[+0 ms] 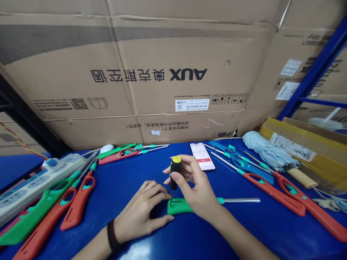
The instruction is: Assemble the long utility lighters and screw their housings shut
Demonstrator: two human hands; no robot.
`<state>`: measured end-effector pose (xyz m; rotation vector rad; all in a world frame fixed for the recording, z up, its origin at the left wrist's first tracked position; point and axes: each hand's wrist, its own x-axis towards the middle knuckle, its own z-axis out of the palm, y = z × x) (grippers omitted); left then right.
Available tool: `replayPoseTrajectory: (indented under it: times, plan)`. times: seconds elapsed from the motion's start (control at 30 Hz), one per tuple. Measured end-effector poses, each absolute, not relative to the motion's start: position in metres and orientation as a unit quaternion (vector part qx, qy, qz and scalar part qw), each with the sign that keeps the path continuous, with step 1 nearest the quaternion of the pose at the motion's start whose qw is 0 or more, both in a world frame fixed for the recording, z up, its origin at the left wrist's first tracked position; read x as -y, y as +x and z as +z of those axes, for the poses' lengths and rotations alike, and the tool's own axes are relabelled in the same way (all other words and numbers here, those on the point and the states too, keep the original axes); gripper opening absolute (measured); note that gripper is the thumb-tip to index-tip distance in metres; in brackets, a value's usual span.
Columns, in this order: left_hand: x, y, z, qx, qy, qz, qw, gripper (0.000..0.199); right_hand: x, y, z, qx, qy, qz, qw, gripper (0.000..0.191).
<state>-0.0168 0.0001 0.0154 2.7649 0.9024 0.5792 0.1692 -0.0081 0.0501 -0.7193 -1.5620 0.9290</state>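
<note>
- Head view: a green lighter [180, 206] is laid flat on the blue worktop [151, 238], its handle end turned toward the left hand [148, 207] and its metal barrel [241, 200] pointed the other way, apparently so that the broad end is presented for work.
- A black screwdriver [176, 168] with a yellow cap is pinched between the thumb and fingers of the right hand [193, 184]; it is held nearly upright over the lighter's handle end, presumably to bring its shaft straight down.
- The left hand is rested palm down beside the lighter, thumb and forefinger spread around its handle end, probably as a steadying guard; whether firm contact is made cannot be told.
- Beyond the lighter, a phone [202, 157] is propped or laid with a timer displayed, seemingly for easy reading.
- On either side of the lighter, red lighters [74, 211] and blue lighters [255, 168] are grouped well apart from it, which leaves elbow room, it seems, around the piece being handled.
</note>
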Motion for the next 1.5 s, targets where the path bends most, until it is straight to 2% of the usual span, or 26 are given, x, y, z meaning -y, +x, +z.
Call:
replayPoseTrajectory:
  times: [1.27,1.5]
  plan:
    - [0.0011,-0.0166,0.0173,-0.304,0.928,0.197,0.092,0.032,0.008,0.1704,0.0457,0.674,-0.305,0.396,0.544,0.025]
    - [0.0003,-0.0179,0.0137,-0.306,0.929,0.194,0.079,0.037,0.0153,0.1644,0.0455,0.629,-0.244,0.475,0.565,0.023]
